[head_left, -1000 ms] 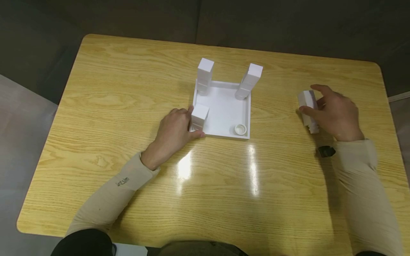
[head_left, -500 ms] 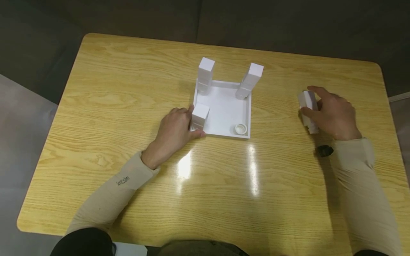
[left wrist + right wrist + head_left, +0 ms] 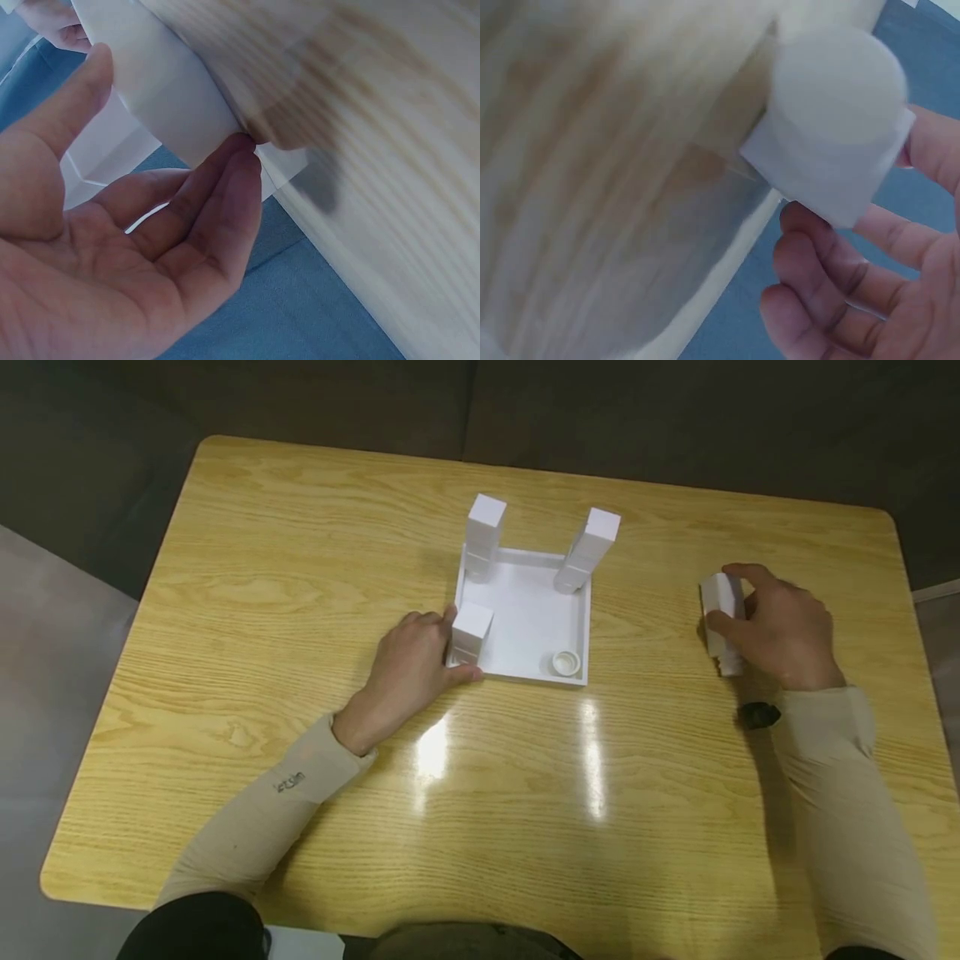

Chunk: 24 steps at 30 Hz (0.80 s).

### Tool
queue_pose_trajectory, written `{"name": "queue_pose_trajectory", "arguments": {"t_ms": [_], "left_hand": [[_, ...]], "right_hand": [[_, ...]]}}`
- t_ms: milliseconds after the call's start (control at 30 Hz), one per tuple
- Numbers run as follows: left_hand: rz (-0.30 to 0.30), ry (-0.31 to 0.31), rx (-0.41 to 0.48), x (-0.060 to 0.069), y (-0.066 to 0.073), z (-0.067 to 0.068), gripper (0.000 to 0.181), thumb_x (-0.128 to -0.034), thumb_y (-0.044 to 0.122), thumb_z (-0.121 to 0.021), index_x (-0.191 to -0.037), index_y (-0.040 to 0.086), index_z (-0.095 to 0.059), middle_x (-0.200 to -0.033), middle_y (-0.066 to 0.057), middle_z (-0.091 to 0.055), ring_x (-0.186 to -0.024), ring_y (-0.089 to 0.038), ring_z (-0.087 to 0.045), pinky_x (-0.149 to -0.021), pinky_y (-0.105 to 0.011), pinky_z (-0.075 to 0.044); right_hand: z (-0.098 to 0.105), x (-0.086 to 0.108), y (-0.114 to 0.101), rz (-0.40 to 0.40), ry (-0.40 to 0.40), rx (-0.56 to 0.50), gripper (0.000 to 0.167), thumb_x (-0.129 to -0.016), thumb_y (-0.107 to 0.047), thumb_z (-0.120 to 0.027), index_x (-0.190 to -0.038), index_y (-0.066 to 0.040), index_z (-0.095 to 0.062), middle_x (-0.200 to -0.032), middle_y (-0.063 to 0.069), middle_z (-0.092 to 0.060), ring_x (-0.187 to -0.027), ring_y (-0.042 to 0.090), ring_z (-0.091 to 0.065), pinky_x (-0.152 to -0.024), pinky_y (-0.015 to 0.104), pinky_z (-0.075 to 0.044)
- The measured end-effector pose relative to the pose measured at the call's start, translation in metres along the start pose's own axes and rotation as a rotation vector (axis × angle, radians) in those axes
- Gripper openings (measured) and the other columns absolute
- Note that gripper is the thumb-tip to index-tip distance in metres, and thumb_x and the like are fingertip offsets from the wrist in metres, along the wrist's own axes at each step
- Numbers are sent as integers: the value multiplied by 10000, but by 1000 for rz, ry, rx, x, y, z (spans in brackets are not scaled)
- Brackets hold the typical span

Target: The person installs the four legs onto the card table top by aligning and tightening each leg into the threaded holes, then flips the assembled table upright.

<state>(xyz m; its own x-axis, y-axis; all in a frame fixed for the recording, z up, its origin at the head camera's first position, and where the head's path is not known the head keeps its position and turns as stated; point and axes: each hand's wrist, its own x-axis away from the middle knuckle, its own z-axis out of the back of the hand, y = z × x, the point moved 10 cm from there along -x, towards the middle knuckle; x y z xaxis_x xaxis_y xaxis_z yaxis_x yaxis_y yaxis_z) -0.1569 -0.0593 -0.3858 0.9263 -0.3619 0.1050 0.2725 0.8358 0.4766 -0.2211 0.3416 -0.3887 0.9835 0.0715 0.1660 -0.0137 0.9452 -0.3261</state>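
Note:
A shallow square white tray [image 3: 525, 618] lies on the table. White square posts stand at three of its corners: back left [image 3: 486, 531], back right [image 3: 592, 547] and a shorter-looking one at front left [image 3: 471, 631]. At the front right corner is a round white socket [image 3: 566, 663]. My left hand [image 3: 405, 656] grips the tray's front left corner between thumb and fingers. Off to the right, my right hand [image 3: 783, 631] holds another white post [image 3: 718, 602] by its sides. The right wrist view shows this post's round end [image 3: 838, 86] beyond a square body.
The wooden table [image 3: 510, 835] has rounded corners and bright reflections in front of the tray. A small black object [image 3: 760, 715] is at the right wrist, by the sleeve cuff. Dark panels [image 3: 637, 418] rise behind the far edge.
The right hand has shifted slightly left, and the post in it has turned a little. My left hand keeps its grip on the tray corner.

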Motion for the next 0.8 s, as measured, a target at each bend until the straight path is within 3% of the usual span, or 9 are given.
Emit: {"name": "queue_pose_trajectory", "arguments": {"t_ms": [333,567,800], "left_hand": [[-2,7,8,1,0,1,963,-863,385,-942,-1482,-195,-486,-1187,-275,-741,-1086,-414,-691,-959,-478,-575],[-5,15,6,1,1,1,967,-863,381,-944,-1487,-195,-483,-1133,-257,-748,-1085,-408,-692,-948,-479,-579],[-10,19,6,1,1,1,959,-864,376,-944,-1483,-196,-487,-1118,-255,-748,-1084,-411,-692,-936,-479,-582]], "right_hand": [[14,7,-8,0,111,-44,666,-1017,-292,-723,-1577,5,-522,-909,244,-692,-703,362,-618,-620,478,-399],[23,13,-18,15,186,-87,662,-995,-252,-749,-1573,-9,-539,-929,252,-680,-713,321,-588,-629,420,-380],[36,24,-32,52,282,-125,647,-961,-200,-787,-1553,-42,-580,-958,270,-690,-679,-75,-448,-639,283,-346]]}}
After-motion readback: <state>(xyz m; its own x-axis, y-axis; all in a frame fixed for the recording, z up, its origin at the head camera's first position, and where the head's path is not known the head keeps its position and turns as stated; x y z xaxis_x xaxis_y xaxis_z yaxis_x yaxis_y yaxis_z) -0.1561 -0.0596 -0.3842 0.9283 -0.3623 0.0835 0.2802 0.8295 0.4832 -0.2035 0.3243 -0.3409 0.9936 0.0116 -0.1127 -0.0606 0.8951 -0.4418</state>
